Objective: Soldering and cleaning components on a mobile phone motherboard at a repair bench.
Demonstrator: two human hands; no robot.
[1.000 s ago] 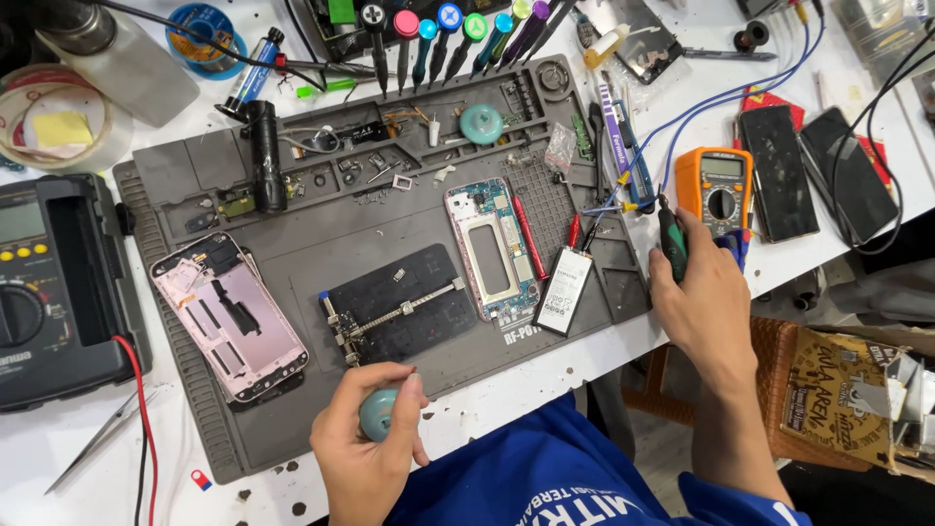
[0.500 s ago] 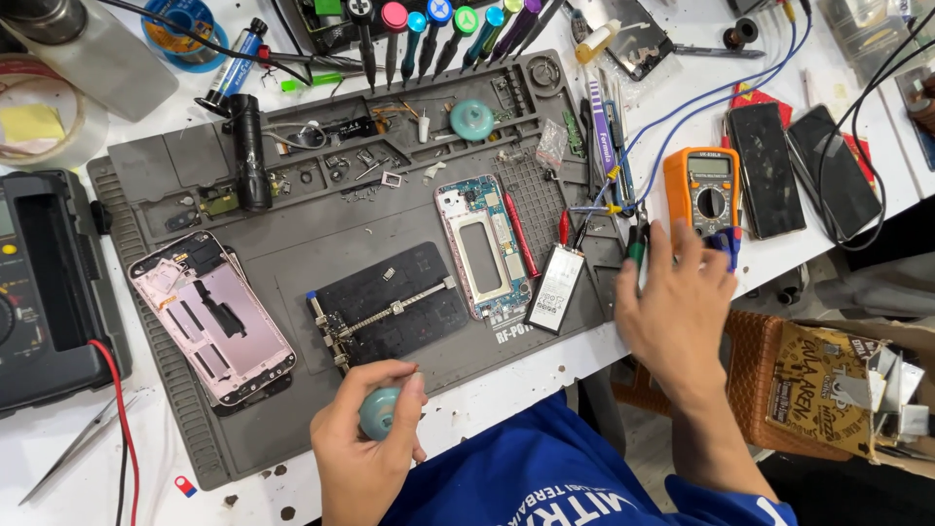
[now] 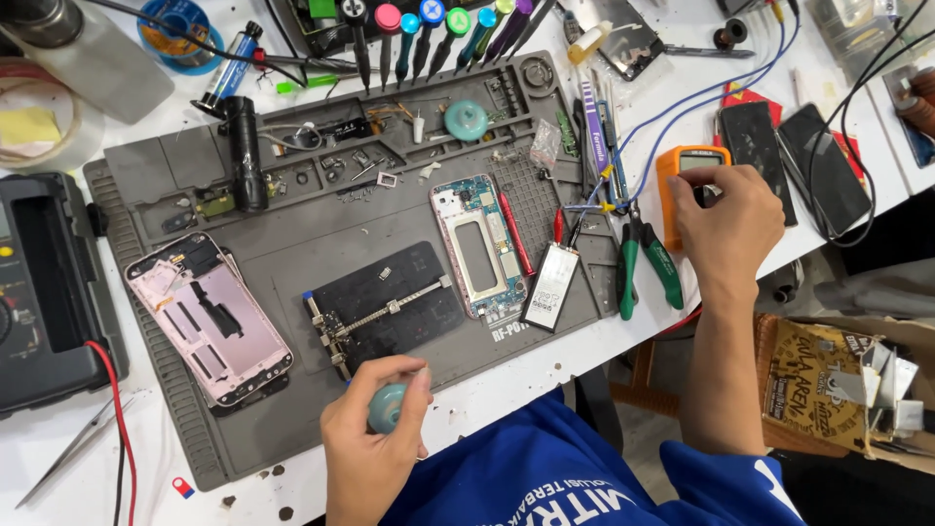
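Observation:
My left hand (image 3: 370, 429) grips a small teal round knob-shaped tool (image 3: 386, 407) at the near edge of the grey work mat (image 3: 331, 209). My right hand (image 3: 726, 224) rests on an orange multimeter (image 3: 687, 170) at the right of the mat, fingers on its face. An opened phone frame with a circuit board (image 3: 480, 244) lies mid-mat, a small battery (image 3: 550, 287) beside it. A black board holder (image 3: 385, 302) sits just above my left hand. A pink phone back (image 3: 207, 317) lies at the left.
Green-handled pliers (image 3: 643, 263) and a red pen (image 3: 516, 234) lie near the multimeter. Several screwdrivers (image 3: 429, 29) stand at the back. A black meter (image 3: 49, 282) sits far left, dark phones (image 3: 799, 161) far right, tweezers (image 3: 68, 453) at the near left.
My right hand put down the green-handled pliers and moved up and right onto the orange multimeter. My left hand kept hold of the teal tool.

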